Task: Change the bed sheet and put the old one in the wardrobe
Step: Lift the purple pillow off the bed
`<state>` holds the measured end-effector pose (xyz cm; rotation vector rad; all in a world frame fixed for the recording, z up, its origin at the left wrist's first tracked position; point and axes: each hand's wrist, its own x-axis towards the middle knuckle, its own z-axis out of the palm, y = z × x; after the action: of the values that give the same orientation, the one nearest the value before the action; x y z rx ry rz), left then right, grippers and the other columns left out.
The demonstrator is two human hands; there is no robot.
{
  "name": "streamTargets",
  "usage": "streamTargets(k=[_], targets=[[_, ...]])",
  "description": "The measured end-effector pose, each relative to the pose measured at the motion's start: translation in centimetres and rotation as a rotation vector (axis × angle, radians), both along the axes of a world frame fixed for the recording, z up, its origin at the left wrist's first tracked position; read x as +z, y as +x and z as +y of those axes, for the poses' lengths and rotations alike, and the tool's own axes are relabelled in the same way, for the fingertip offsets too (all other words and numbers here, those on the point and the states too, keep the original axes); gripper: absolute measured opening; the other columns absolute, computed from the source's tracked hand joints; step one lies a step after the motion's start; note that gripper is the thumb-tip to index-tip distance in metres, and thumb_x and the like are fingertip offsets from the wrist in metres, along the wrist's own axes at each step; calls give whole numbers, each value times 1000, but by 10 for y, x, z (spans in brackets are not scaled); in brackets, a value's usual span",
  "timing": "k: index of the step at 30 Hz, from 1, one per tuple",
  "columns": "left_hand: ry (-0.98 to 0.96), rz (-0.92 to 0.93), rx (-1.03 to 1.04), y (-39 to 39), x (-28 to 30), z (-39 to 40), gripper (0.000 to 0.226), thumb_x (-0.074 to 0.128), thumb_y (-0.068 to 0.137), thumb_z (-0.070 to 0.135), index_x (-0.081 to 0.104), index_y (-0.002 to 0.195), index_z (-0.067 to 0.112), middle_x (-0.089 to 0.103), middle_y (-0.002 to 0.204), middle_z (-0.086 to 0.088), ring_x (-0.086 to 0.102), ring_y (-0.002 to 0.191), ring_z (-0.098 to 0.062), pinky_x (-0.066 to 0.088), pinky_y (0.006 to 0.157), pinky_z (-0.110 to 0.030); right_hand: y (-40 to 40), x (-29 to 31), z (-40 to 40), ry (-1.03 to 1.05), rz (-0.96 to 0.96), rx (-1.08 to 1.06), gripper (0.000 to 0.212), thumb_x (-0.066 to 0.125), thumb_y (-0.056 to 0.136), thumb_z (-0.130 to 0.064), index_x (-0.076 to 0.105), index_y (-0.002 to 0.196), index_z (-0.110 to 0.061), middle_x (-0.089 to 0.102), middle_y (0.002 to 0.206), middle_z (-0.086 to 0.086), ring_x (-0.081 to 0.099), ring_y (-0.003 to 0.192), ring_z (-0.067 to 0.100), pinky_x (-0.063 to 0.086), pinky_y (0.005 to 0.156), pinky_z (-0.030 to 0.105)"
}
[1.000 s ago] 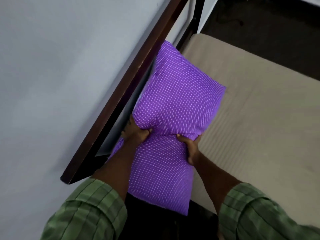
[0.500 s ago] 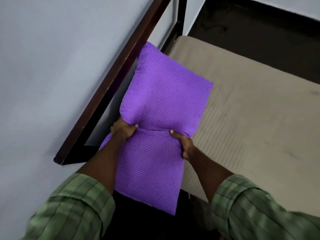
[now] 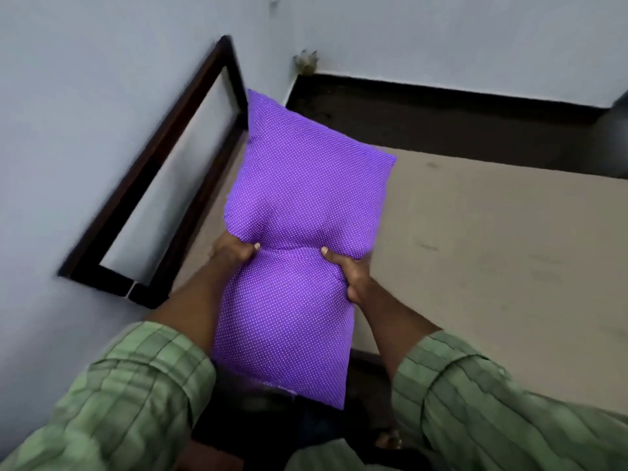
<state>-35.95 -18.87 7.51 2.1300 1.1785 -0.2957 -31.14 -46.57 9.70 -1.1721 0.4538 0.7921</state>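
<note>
A purple polka-dot pillow [image 3: 299, 232] is held lengthwise above the head end of a bare beige mattress [image 3: 492, 266]. The left hand [image 3: 234, 251] and right hand [image 3: 346, 270] each clench a side of its pinched middle. A dark wooden headboard [image 3: 153, 171] stands against the pale wall [image 3: 68, 96] at left.

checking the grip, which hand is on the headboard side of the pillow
The left hand. It pinches the purple pillow on the edge toward the dark headboard; the right hand grips the edge over the bare mattress.
</note>
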Motion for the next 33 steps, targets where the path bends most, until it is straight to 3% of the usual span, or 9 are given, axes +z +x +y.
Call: streamTargets(k=[5, 8, 11, 14, 18, 21, 24, 28, 33], targets=[[-108, -89, -71, 27, 52, -145, 46, 89, 76, 20, 69, 112, 0, 70, 108, -12, 69, 98, -26, 58, 94, -41, 0, 27, -148, -75, -87, -141, 74, 104, 50, -14, 75, 117, -16, 75, 121, 6, 74, 104, 27, 60, 89, 45], [-226, -138, -84, 41, 74, -239, 21, 86, 77, 2, 66, 83, -1, 67, 82, -9, 64, 76, -18, 58, 73, -31, -3, 55, -236, -105, -105, -250, 77, 103, 50, -12, 71, 120, -13, 75, 119, 4, 73, 103, 26, 61, 77, 38], [-422, -223, -90, 55, 85, -312, 25, 73, 82, -17, 60, 74, 3, 67, 55, 6, 61, 48, -5, 49, 48, -15, -6, 83, -314, -118, -151, -322, 79, 103, 50, -14, 67, 121, -14, 71, 121, 2, 69, 105, 25, 58, 88, 41], [-458, -181, -125, 74, 93, -382, 30, 81, 82, -1, 61, 102, 7, 67, 96, -11, 66, 85, -21, 58, 70, -26, -6, 102, -385, -127, -171, -377, 78, 102, 53, -14, 65, 121, -15, 70, 119, 0, 68, 98, 20, 56, 77, 33], [-510, -140, -179, 111, 93, -496, 17, 73, 85, -15, 61, 79, -4, 61, 110, -13, 58, 83, -21, 51, 55, -23, 1, 120, -488, -163, -224, -434, 83, 99, 61, -14, 59, 133, -11, 66, 122, 0, 63, 97, 18, 52, 83, 33], [-517, -106, -202, 143, 87, -574, 38, 74, 87, -9, 59, 122, -13, 60, 134, -16, 59, 113, -23, 51, 71, -24, 16, 118, -562, -192, -225, -479, 92, 99, 61, -17, 54, 141, -8, 61, 140, 7, 62, 117, 28, 50, 92, 37], [-535, -117, -206, 180, 81, -647, 22, 75, 86, -7, 61, 103, -9, 61, 130, -13, 54, 104, -19, 51, 68, -23, 40, 115, -634, -220, -241, -508, 101, 100, 60, -21, 49, 146, -9, 56, 147, 9, 56, 130, 33, 47, 102, 42], [-540, -69, -193, 192, 55, -731, 45, 84, 80, -2, 65, 119, -13, 66, 127, -18, 60, 105, -22, 52, 87, -34, 60, 104, -729, -258, -216, -454, 106, 99, 62, -26, 44, 151, -12, 51, 152, 8, 51, 137, 33, 43, 110, 45], [-610, -55, -162, 227, 38, -832, 45, 81, 80, -4, 66, 122, -11, 67, 128, -17, 63, 119, -28, 54, 96, -40, 107, 106, -840, -301, -212, -438, 114, 103, 50, -32, 47, 148, -16, 54, 148, 5, 54, 132, 34, 44, 109, 48]])
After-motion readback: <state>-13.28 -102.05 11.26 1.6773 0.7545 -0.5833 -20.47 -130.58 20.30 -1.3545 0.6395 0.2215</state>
